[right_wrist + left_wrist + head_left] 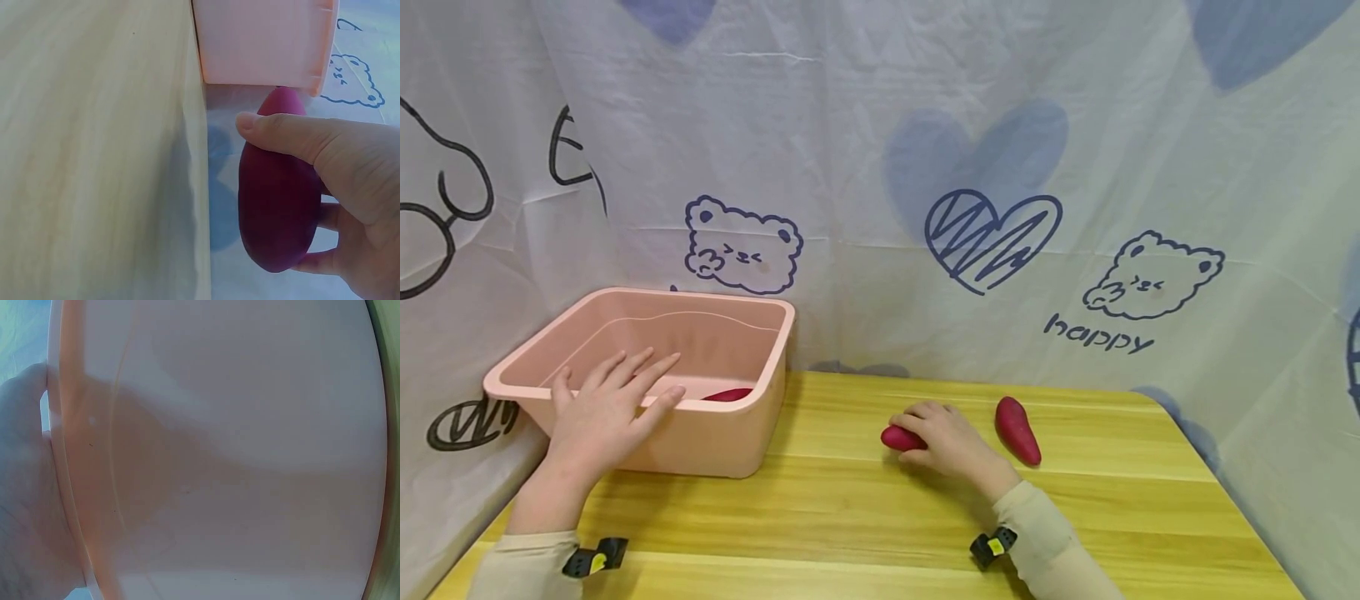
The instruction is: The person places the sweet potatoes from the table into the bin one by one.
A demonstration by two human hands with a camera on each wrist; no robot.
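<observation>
My right hand (pixel 943 437) grips a red-skinned sweet potato (pixel 901 438) over the middle of the table. In the right wrist view the thumb lies across this sweet potato (pixel 278 200) near one end, with fingers on its far side. A second sweet potato (pixel 1018 431) lies on the table just right of that hand. My left hand (pixel 606 417), fingers spread, rests at the near rim of a pink plastic basin (pixel 700 433). Inside the basin part of another sweet potato (pixel 727 395) shows; the front wall hides the rest of it.
The basin stands at the left of a yellow wood-grain table (pixel 850 517). A white curtain (pixel 865 167) printed with bears and hearts hangs behind the table and along both sides. The table's right corner is rounded.
</observation>
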